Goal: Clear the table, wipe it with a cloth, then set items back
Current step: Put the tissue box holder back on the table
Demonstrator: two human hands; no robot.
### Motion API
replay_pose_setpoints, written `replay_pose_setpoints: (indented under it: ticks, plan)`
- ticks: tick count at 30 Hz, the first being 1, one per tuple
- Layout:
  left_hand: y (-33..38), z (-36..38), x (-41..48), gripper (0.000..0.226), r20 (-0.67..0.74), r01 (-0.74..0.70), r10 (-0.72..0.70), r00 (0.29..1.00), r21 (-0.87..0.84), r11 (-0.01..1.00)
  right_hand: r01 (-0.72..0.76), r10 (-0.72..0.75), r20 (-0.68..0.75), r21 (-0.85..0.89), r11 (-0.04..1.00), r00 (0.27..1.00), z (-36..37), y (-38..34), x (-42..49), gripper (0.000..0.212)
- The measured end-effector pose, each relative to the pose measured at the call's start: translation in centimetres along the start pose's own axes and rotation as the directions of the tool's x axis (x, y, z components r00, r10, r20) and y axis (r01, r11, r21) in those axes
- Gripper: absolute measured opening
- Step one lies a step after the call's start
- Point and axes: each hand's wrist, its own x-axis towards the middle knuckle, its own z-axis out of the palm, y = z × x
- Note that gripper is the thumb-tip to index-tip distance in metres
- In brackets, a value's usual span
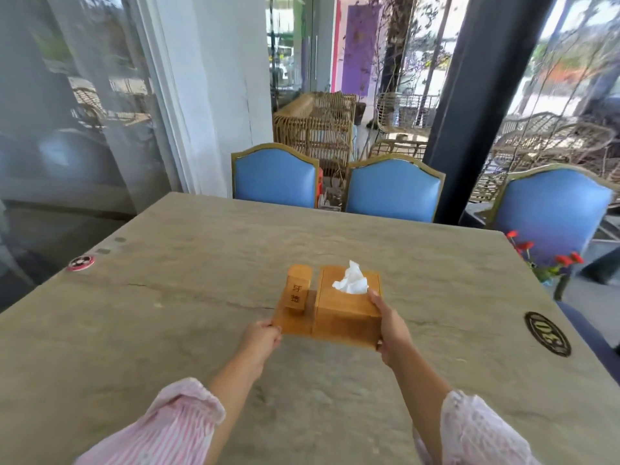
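Near the middle of the worktop (201,263), a wooden tissue holder (339,317) is being held at both ends. The left hand (261,340) is pinching the near left corner of its low tray. The right hand (391,330) is gripping the right side of the box part, one digit lying on the lid. A white tissue (350,280) is poking up from the slot, and a small toothpick box (298,290) is standing upright on the tray. Whether the holder is resting on the stone or is lifted cannot be told.
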Motion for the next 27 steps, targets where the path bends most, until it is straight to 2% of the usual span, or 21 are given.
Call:
replay_pose_setpoints:
  ticks: [5,10,13,16,18,20,23,27]
  plan:
    - [0.6,1.2,4.0,0.033,0.058,-0.046,0.035,0.998,0.186,0.981,0.035,-0.035,-0.024,-0.005,0.999,0.999,0.6,0.7,4.8,0.028]
    - [0.2,1.5,5.8,0.044,0.112,-0.114,0.079,0.990,0.347,0.931,0.037,-0.038,-0.052,-0.024,0.999,0.998,0.9,0.9,7.7,0.058]
    - [-0.2,1.7,5.9,0.045,0.149,-0.206,0.148,0.978,0.548,0.811,0.052,-0.054,-0.041,-0.043,0.998,0.998,1.0,0.9,8.6,0.057]
    - [-0.9,1.5,6.0,0.048,0.210,-0.282,0.188,0.960,0.726,0.628,0.069,-0.071,-0.029,-0.072,0.995,0.997,1.0,0.8,9.1,0.049]
    - [-1.3,1.3,6.3,0.050,0.252,-0.318,0.199,0.947,0.823,0.470,0.086,-0.089,-0.026,-0.103,0.991,0.996,1.1,0.9,9.2,0.056]
    - [-1.5,1.4,6.4,0.052,0.257,-0.318,0.209,0.944,0.875,0.364,0.086,-0.089,-0.028,-0.110,0.990,0.996,1.2,1.1,9.6,0.067]
    - [-1.6,1.7,6.2,0.054,0.255,-0.307,0.208,0.944,0.911,0.275,0.084,-0.088,-0.034,-0.100,0.991,0.996,1.2,1.4,9.9,0.060]
    - [-1.4,2.0,6.2,0.056,0.259,-0.299,0.177,0.949,0.920,0.254,0.073,-0.077,-0.039,-0.094,0.993,0.996,1.1,2.0,10.1,0.062]
